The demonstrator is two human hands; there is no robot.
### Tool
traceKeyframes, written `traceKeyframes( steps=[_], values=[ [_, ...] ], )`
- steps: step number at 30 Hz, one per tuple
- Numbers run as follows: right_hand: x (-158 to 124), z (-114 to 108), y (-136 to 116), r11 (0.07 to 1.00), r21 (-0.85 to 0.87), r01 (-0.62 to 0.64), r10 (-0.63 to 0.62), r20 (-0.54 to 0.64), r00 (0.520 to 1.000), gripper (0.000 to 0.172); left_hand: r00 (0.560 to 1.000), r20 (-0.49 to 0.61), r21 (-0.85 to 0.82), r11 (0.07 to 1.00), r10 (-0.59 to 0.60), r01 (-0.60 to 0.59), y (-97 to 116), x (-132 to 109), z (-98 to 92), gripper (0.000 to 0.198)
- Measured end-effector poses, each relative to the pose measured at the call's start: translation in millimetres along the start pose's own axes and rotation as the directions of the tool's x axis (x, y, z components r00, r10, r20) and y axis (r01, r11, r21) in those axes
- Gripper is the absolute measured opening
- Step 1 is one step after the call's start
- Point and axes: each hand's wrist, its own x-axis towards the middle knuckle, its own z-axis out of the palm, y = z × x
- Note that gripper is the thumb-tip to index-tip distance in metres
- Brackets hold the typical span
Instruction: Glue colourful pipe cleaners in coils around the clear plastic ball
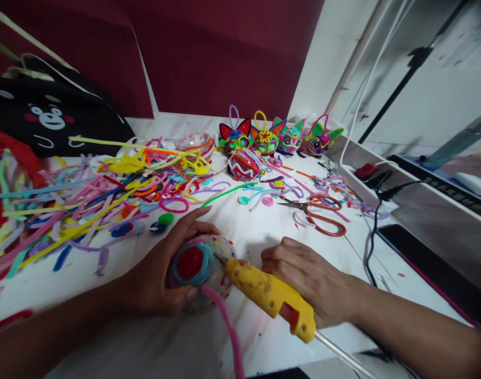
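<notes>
My left hand (163,273) is wrapped round a clear ball (203,266) that bears a red disc ringed in blue and pink pipe cleaner. A pink pipe cleaner (228,329) hangs from the ball toward me. My right hand (309,276) grips a yellow glue gun (270,297). The gun's nozzle touches the ball's right side beside the ring. A clear glue stick pokes out of the gun's back end, near the table's front edge.
A heap of coloured pipe cleaners (90,195) covers the left of the white table (106,284). Red-handled scissors (321,210) lie right of centre. Several finished pipe-cleaner heads (266,139) stand at the back. A black bear-face bag (47,118) sits far left. Cables (372,226) and a keyboard (453,195) lie right.
</notes>
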Motion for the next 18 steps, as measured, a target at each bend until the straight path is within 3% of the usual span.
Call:
traceKeyframes(
  steps=[11, 18],
  values=[
    [1.2, 1.5, -1.1, 1.000, -0.015, -0.008, 0.008, -0.013, 1.000, 0.026, 1.000, -0.024, 0.036, 0.999, 0.000, 0.001, 0.9, -3.3, 3.0, 0.095],
    [1.6, 1.8, 0.0, 0.999, 0.031, -0.010, 0.010, -0.019, 1.000, 0.029, 1.000, -0.021, 0.021, 1.000, -0.008, 0.008, 0.0, -3.4, 3.7, 0.102]
  ],
)
